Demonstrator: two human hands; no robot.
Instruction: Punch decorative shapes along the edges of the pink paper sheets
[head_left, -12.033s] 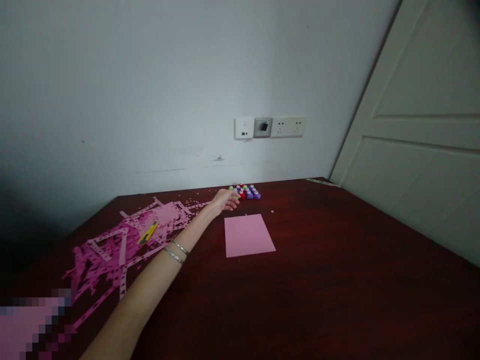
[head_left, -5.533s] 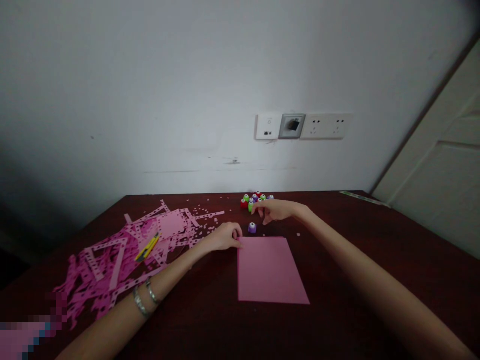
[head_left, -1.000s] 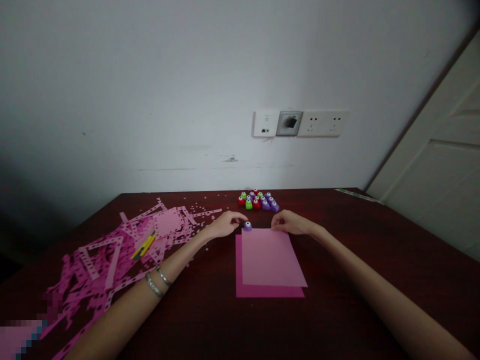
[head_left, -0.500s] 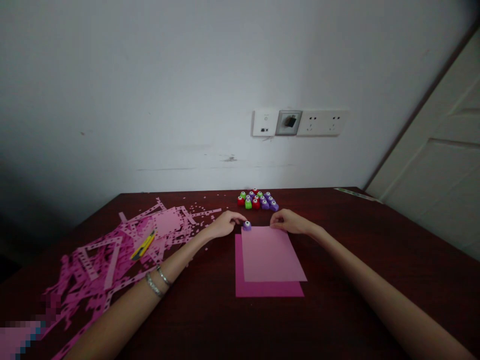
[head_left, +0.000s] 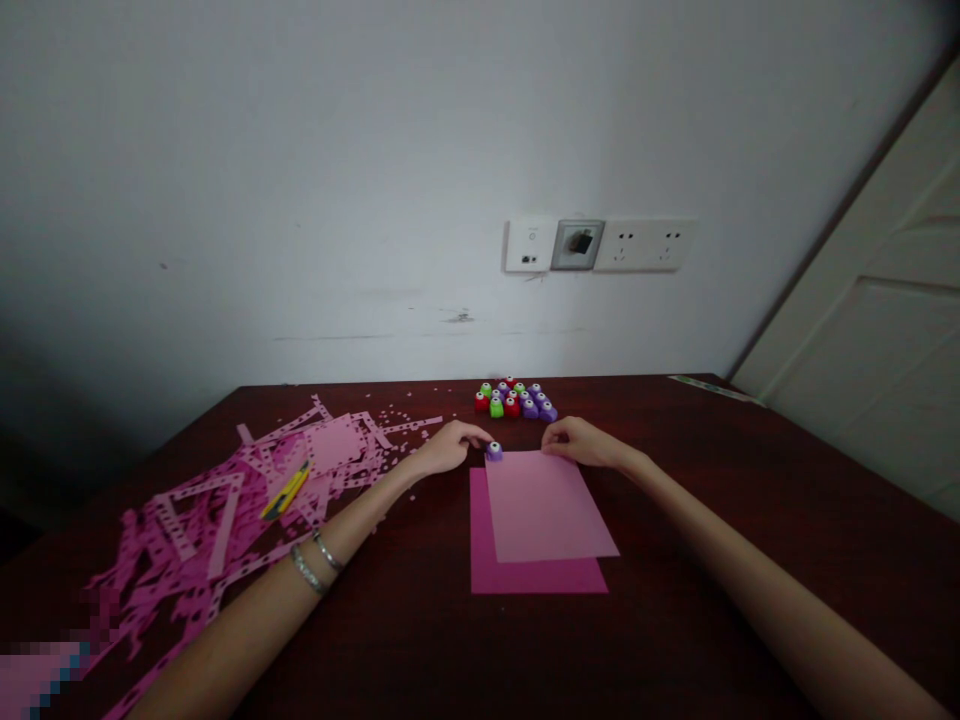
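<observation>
My left hand (head_left: 450,447) has its fingers on a small purple paper punch (head_left: 493,452), which sits at the far left corner of a light pink sheet of paper (head_left: 551,510). The far edge of that sheet, right of the punch, is pinched in my right hand (head_left: 581,441). Beneath it lies a darker magenta sheet (head_left: 540,577), showing along the left and near sides. Just beyond my hands stands a cluster of several red, green and purple paper punches (head_left: 512,405).
On the left spreads a heap of pink paper strips (head_left: 217,500) with punched holes and loose bits. A yellow utility knife (head_left: 286,492) lies on the heap. A ruler-like strip (head_left: 716,388) rests at the far right edge of the dark table (head_left: 787,490), against the wall.
The light pink sheet has turned slightly, its near edge swinging to the right. My right hand has shifted a little right with it; the punch and left hand stay nearly still.
</observation>
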